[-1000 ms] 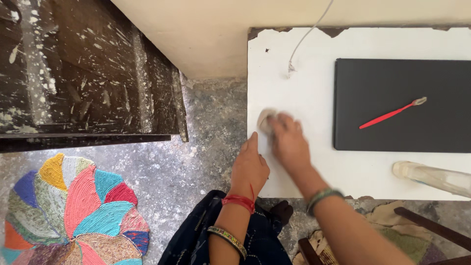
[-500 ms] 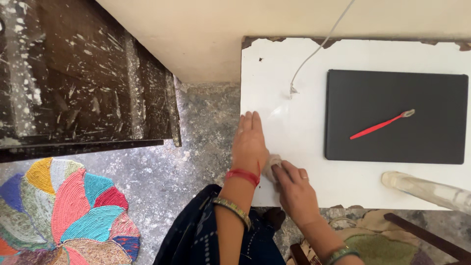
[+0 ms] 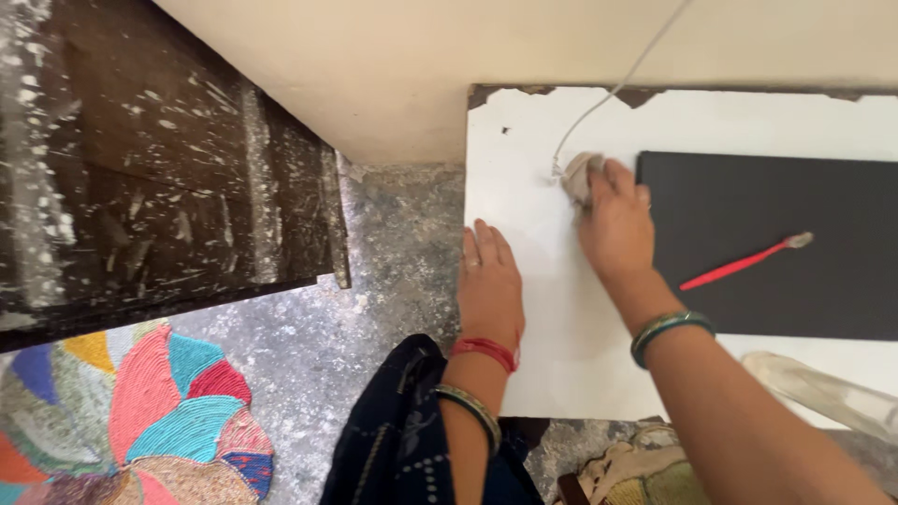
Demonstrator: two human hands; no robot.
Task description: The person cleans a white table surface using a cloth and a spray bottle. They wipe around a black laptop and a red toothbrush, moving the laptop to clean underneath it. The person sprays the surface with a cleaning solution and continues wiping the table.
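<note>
Our right hand (image 3: 615, 220) pinches a small beige cloth wad (image 3: 580, 175) against the white painted tabletop (image 3: 543, 281), beside a closed black laptop (image 3: 795, 271). Our left hand (image 3: 488, 281) lies flat, fingers together, at the table's edge.

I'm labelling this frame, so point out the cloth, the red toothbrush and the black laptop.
cloth (image 3: 579, 175), head view, on the bunched part showing beyond the fingers.
red toothbrush (image 3: 739, 265), head view, on the middle of its handle.
black laptop (image 3: 823, 299), head view, on the bare lid below the toothbrush.
</note>
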